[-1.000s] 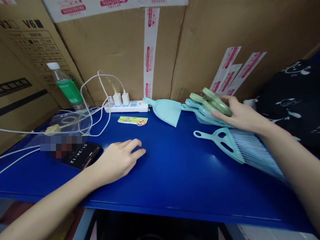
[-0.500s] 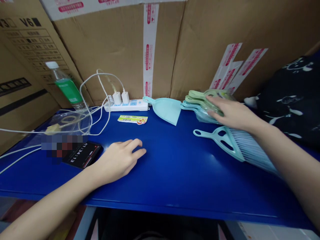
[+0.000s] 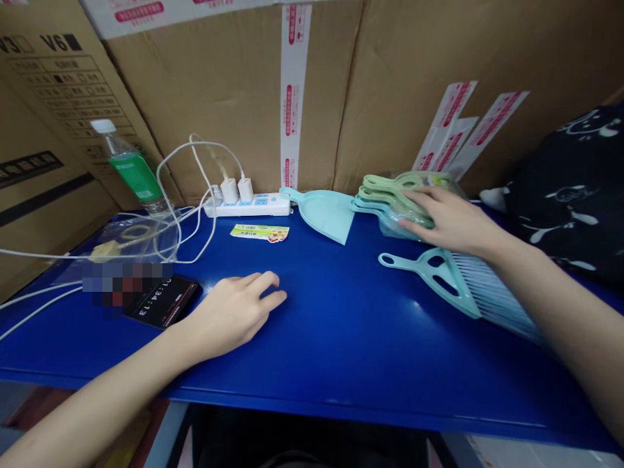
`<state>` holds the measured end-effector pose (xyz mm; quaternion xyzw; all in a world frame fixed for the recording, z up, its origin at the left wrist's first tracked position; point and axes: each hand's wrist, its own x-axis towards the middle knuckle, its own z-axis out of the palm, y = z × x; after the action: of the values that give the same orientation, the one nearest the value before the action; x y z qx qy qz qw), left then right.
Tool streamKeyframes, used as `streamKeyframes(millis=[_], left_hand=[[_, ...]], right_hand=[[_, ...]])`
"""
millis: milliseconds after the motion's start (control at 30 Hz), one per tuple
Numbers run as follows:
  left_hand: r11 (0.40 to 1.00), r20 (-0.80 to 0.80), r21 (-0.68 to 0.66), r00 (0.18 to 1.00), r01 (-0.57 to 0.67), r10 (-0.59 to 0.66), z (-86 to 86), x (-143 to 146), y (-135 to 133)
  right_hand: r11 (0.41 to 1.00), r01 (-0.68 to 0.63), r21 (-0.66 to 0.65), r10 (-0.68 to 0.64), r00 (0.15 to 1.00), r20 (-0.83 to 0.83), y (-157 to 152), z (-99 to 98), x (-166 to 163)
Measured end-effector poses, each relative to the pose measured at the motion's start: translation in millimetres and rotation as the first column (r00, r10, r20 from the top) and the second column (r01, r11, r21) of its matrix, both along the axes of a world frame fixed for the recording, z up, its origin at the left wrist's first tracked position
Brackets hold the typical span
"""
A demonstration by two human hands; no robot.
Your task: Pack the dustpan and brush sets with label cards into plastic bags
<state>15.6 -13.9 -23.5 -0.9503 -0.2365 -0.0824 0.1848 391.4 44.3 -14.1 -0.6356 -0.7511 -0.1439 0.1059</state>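
Observation:
My right hand [image 3: 451, 221] lies on top of a stack of green and light-blue plastic dustpans [image 3: 385, 198] at the back right of the blue table [image 3: 341, 338], fingers stretched over them. Just in front of it a light-blue hand brush [image 3: 453, 283] lies flat, its handle pointing left. A single light-blue dustpan [image 3: 326, 213] sits to the left of the stack. My left hand [image 3: 234, 312] rests palm down on the table, fingers loosely curled and holding nothing, beside a black phone [image 3: 163, 302].
A white power strip [image 3: 248, 207] with chargers and white cables sits against the cardboard boxes [image 3: 234, 91] at the back. A green-labelled bottle [image 3: 131, 170] stands back left, a clear plastic bag [image 3: 131, 237] below it. A small label [image 3: 258, 232] lies mid-table. A black printed bag [image 3: 570, 195] fills the right.
My right hand lowered the green dustpans it held raised onto the stack and now rests flat on them. My left hand has stayed still.

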Motion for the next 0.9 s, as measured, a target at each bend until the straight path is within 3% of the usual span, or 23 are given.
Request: streamKeyframes(millis=[300,667,900], left_hand=[[0.998,-0.056,-0.031,0.997,-0.046,0.044,0.1,1,1],[0.995,-0.086,-0.078,0.994,-0.068,0.061,-0.7,-1,2],[0.994,-0.091,-0.090,0.994,-0.065,0.057,-0.1,-1,2]], right_hand=[[0.998,-0.058,0.021,0.058,0.998,0.031,0,-4.4,1],[1.000,-0.017,0.018,0.017,0.999,-0.031,-3,-2.0,3],[0.997,-0.011,-0.077,0.005,0.997,-0.082,-2,7.2,11]])
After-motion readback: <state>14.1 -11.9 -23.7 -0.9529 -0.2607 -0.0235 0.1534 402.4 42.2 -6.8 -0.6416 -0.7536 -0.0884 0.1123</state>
